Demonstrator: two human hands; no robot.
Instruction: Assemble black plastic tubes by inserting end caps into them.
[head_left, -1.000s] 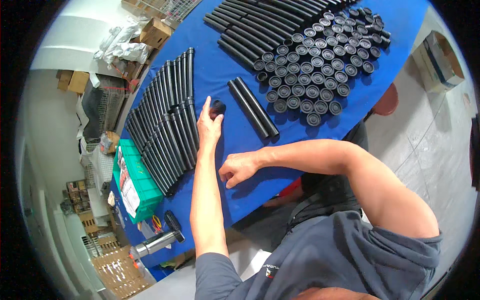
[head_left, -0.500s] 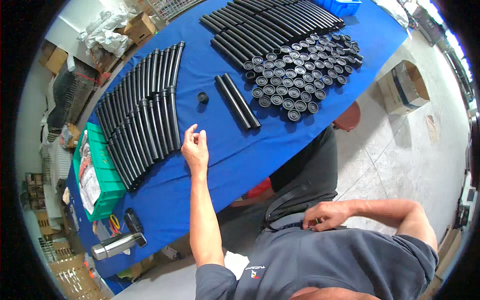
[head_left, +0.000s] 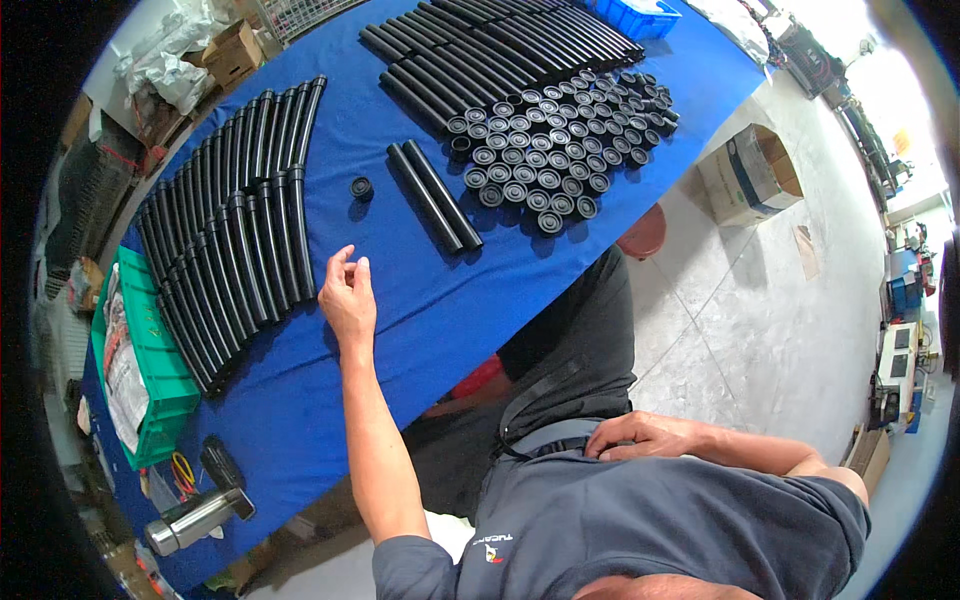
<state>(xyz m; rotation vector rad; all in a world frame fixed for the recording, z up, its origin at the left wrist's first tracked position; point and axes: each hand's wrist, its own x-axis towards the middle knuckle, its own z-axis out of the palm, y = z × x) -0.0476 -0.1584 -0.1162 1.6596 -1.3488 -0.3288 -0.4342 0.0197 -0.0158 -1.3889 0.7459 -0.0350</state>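
Note:
My left hand (head_left: pixel 348 298) rests on the blue cloth with fingers apart and loosely bent, holding nothing. Just beyond it a single black round cap (head_left: pixel 361 188) stands alone. To the right of that lie two bare black tubes (head_left: pixel 434 196), side by side. Left of the hand, black tubes with collared ends (head_left: pixel 245 215) are laid in two overlapping rows. Many black round caps (head_left: pixel 540 158) are grouped at the right, beside rows of plain black tubes (head_left: pixel 480 55) at the far side. My right hand (head_left: pixel 640 437) lies at my waist, fingers slightly bent, with nothing visible in it.
A green crate (head_left: pixel 165 395) with whitish cloth inside stands at the table's left edge. Near it are a steel flask (head_left: pixel 195 520) and yellow-handled scissors (head_left: pixel 182 472). A blue bin (head_left: pixel 640 17) is at the far edge. An open cardboard box (head_left: pixel 750 175) and a red stool (head_left: pixel 642 232) stand right.
The whole view has shifted, so the table sits further left in the picture. My left hand stays in nearly the same place on the cloth. My right hand's fingers lie flatter at my waist.

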